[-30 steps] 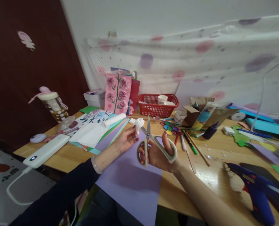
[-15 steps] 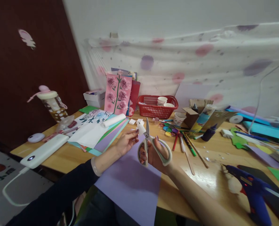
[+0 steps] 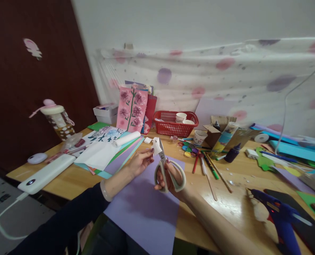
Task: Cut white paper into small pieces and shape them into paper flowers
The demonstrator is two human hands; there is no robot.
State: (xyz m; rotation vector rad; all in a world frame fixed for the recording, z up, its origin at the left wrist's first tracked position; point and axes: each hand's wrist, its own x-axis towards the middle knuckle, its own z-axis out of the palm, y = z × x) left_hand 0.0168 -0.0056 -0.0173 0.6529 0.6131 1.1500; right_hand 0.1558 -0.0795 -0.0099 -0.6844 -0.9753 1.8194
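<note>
My left hand (image 3: 140,163) pinches a small piece of white paper (image 3: 156,146) between thumb and fingers. Fingers of my right hand (image 3: 173,175) pass through the handles of a pair of pale-handled scissors (image 3: 179,175). The blades point up and away from me and lie against the white piece, and they look nearly closed. Below both hands a purple sheet of paper (image 3: 144,212) hangs partly over the table's front edge. Just beyond the fingers, a small white square (image 3: 147,140) lies on the wood.
A red basket (image 3: 168,133) with paper cups stands at the back. Pens and a wooden stick (image 3: 212,186) lie to the right, with a blue glue gun (image 3: 279,212) nearer me. Stacked papers, a white power bank (image 3: 48,171) and a bottle (image 3: 57,122) are on the left.
The scissor blades have come closer together on the white paper, and the handles have tilted slightly. The whole view has shifted a little. Both hands keep their holds.
</note>
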